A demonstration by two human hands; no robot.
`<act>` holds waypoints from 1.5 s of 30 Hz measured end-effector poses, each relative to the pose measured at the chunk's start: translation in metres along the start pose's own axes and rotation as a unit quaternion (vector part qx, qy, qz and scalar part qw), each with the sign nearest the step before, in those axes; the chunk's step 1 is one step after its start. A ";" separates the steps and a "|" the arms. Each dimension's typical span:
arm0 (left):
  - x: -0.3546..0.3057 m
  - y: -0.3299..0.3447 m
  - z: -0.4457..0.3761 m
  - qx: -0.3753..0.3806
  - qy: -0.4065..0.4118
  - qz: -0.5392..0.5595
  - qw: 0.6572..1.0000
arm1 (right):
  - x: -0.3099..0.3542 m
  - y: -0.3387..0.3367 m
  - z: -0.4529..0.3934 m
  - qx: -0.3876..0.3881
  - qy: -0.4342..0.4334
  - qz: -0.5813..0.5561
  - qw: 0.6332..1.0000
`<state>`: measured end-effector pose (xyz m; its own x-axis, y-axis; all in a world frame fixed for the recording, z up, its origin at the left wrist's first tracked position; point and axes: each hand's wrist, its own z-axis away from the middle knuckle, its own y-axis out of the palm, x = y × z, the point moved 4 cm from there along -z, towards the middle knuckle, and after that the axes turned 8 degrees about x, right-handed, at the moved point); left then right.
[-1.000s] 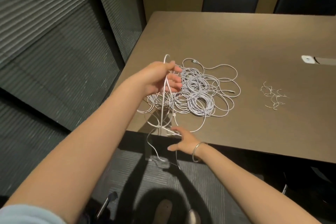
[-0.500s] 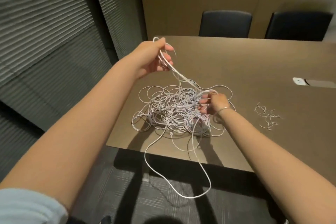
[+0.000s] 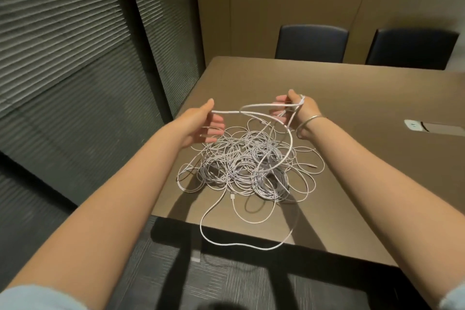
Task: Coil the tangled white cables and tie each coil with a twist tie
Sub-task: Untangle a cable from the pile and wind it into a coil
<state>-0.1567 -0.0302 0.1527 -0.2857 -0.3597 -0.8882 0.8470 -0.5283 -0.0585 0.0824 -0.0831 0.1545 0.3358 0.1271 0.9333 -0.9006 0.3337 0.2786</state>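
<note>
Left hand (image 3: 201, 122) pinches a thin white braided cable (image 3: 254, 113) between thumb and fingers. Right hand (image 3: 298, 108) grips the same cable, strands looped round its curled fingers. Below both hands, the tangled heap of white cables (image 3: 246, 166) lies on the brown matte surface (image 3: 352, 108); one loop hangs past the near edge.

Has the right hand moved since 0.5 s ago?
Yes. The right hand has lifted off the cable pile and now holds a strand above it.

White cables (image 3: 246, 166); brown table (image 3: 352, 98); dark, perhaps navy chairs (image 3: 311, 43)
</note>
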 end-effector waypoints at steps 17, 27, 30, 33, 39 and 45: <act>0.223 -0.009 -0.052 0.128 -0.185 -0.343 0.912 | -0.072 0.018 -0.090 -0.059 0.065 -0.042 0.995; 0.270 -0.014 -0.080 0.098 -0.144 -0.546 0.819 | -0.106 0.002 -0.112 -0.134 0.082 0.002 0.988; 0.253 -0.023 -0.093 0.116 -0.116 -0.454 0.876 | -0.115 -0.008 -0.116 -0.162 0.095 0.042 0.981; 0.195 -0.033 -0.099 0.096 -0.050 -0.284 0.953 | -0.122 -0.018 -0.123 -0.177 0.112 0.101 0.973; 0.037 -0.055 -0.110 0.028 0.095 -0.147 0.984 | -0.127 -0.032 -0.129 -0.166 0.116 0.281 0.938; -0.027 -0.059 -0.128 0.020 0.117 -0.098 0.988 | -0.129 -0.030 -0.107 -0.154 0.113 0.362 0.912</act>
<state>-0.1410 0.1093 0.1220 -0.3278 -0.0627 -0.9427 0.7656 -0.6022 -0.2262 0.0954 -0.0096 0.0013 -0.2366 0.5962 0.7672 -0.8002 0.3283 -0.5019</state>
